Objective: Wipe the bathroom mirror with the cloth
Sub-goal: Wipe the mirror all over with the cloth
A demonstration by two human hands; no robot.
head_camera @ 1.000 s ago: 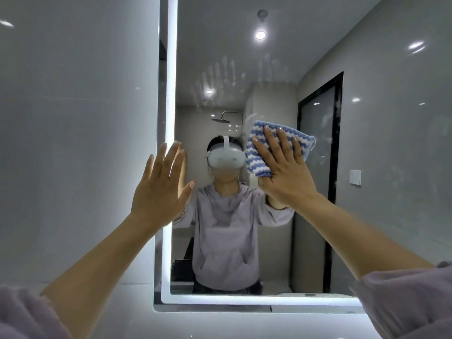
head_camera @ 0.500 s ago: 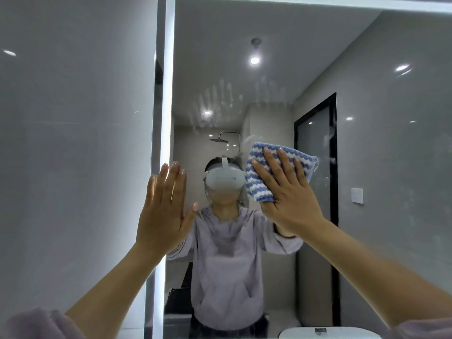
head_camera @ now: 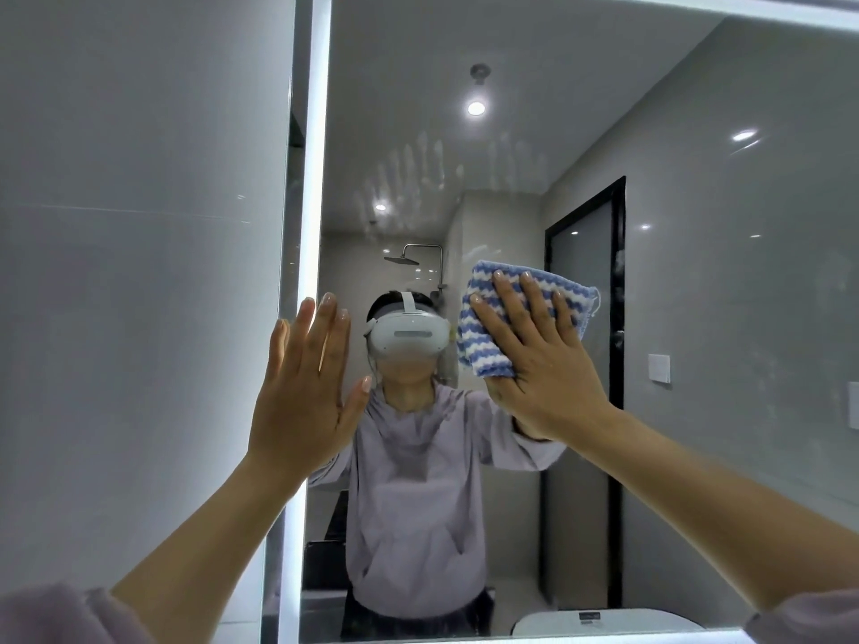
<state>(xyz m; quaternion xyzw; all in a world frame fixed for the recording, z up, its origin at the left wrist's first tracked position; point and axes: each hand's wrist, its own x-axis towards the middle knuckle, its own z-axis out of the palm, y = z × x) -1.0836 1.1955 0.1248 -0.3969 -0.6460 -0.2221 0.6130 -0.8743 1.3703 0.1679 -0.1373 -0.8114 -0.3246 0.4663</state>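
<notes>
At centre right of the frame, the right hand (head_camera: 544, 364) lies flat with fingers spread, pressing the folded blue-and-white striped cloth (head_camera: 479, 337) against the mirror (head_camera: 697, 318). The cloth's stripes run crosswise, dipping slightly toward the right. Its long axis cannot be told, as the hand covers its lower right part. At centre left, the left hand (head_camera: 302, 397) is flat, fingers straight and together, at the mirror's lit edge strip (head_camera: 318, 178). Finger marks (head_camera: 432, 169) show on the glass above the cloth.

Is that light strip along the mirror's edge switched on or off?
On. The light strip down the left edge of the mirror glows bright white, and its bottom edge glows too.
</notes>
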